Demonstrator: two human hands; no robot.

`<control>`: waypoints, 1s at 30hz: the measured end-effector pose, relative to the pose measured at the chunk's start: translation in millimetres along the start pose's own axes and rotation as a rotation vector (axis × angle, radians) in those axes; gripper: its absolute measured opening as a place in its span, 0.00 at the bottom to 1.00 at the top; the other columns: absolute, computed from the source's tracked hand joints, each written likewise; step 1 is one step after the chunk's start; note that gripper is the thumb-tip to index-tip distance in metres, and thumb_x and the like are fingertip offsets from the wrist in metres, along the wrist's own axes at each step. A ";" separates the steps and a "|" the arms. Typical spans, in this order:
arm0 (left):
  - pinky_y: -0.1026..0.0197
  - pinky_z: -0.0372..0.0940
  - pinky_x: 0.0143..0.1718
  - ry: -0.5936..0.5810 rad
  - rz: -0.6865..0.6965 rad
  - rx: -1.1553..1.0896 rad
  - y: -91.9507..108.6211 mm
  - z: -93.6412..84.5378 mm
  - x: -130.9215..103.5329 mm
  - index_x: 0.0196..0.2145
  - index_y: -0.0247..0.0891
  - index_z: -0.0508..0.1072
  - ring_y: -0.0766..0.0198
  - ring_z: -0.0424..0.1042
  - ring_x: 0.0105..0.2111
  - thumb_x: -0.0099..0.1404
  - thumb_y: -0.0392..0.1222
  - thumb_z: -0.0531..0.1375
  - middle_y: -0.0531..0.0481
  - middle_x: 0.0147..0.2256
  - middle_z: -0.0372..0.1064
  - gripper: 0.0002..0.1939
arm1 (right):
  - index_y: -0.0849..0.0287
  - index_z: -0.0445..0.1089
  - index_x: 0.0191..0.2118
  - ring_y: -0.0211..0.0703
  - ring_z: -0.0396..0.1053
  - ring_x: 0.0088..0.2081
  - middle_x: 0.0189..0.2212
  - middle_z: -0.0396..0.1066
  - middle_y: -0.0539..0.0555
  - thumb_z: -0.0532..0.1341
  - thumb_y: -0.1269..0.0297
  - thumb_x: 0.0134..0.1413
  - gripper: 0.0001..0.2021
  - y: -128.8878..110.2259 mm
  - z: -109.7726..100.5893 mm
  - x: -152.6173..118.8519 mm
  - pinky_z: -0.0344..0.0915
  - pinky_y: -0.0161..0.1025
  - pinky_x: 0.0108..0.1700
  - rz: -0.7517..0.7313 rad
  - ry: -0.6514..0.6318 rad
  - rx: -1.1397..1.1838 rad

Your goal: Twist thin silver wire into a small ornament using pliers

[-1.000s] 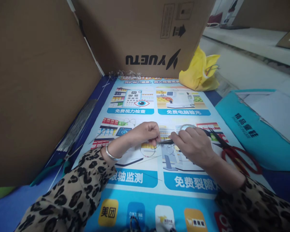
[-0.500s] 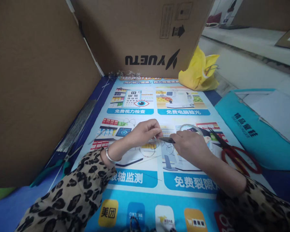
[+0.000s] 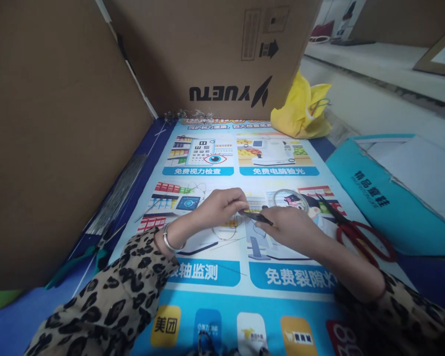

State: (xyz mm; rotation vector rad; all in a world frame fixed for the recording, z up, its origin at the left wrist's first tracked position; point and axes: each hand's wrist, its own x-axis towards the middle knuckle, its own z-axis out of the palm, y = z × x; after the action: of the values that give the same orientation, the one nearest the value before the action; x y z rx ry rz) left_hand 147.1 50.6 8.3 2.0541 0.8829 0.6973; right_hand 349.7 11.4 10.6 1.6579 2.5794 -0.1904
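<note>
My left hand (image 3: 224,205), with a silver bangle at the wrist, is closed in a pinch on thin wire; its held end is too fine to see clearly. My right hand (image 3: 289,225) is wrapped round a pair of pliers (image 3: 259,217), whose dark, tapered jaws point left and meet the left fingertips. The palm hides the handles. Under the hands, a thin wire loop (image 3: 225,239) and loose strands lie on the printed poster (image 3: 207,296). Beyond the right hand rests a round coil of wire (image 3: 292,193).
Red-handled scissors (image 3: 356,237) lie at right beside a turquoise shoebox (image 3: 374,198). A yellow bag (image 3: 304,113) sits at the back. At left are a bundle of straight wires (image 3: 118,195) and a green-handled tool (image 3: 96,254). Cardboard (image 3: 222,49) walls the back and left.
My right hand has dropped slightly and turned, so the pliers slant more, with their tips at the left fingers. The left hand is slightly lower. The whole view has shifted a little.
</note>
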 end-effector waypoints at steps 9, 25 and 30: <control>0.65 0.61 0.36 0.119 0.027 -0.075 -6.8 -6.3 6.2 0.29 0.37 0.74 0.68 0.66 0.32 0.59 0.41 0.59 0.51 0.29 0.68 0.06 | 0.56 0.67 0.31 0.41 0.67 0.30 0.30 0.72 0.52 0.49 0.52 0.57 0.16 -2.9 -14.7 -1.8 0.46 0.35 0.25 0.153 0.062 0.021; 0.65 0.60 0.32 0.179 0.019 -0.095 -1.2 -0.8 4.0 0.27 0.35 0.72 0.69 0.65 0.28 0.57 0.39 0.60 0.52 0.28 0.67 0.05 | 0.58 0.65 0.26 0.37 0.62 0.24 0.21 0.68 0.50 0.52 0.54 0.54 0.14 3.9 -8.8 1.9 0.45 0.34 0.25 0.086 -0.030 0.250; 0.63 0.61 0.36 0.214 0.020 0.029 -1.4 -0.7 1.1 0.28 0.36 0.72 0.68 0.66 0.31 0.58 0.38 0.58 0.51 0.29 0.68 0.05 | 0.58 0.64 0.24 0.36 0.61 0.23 0.19 0.65 0.49 0.52 0.54 0.53 0.15 6.4 -9.5 0.7 0.46 0.34 0.24 0.011 -0.053 0.321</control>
State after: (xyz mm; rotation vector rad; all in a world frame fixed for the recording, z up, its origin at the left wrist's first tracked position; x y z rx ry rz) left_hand 146.8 52.3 7.7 2.0423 0.9983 0.9331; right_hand 355.2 16.0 19.4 1.7309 2.6073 -0.6697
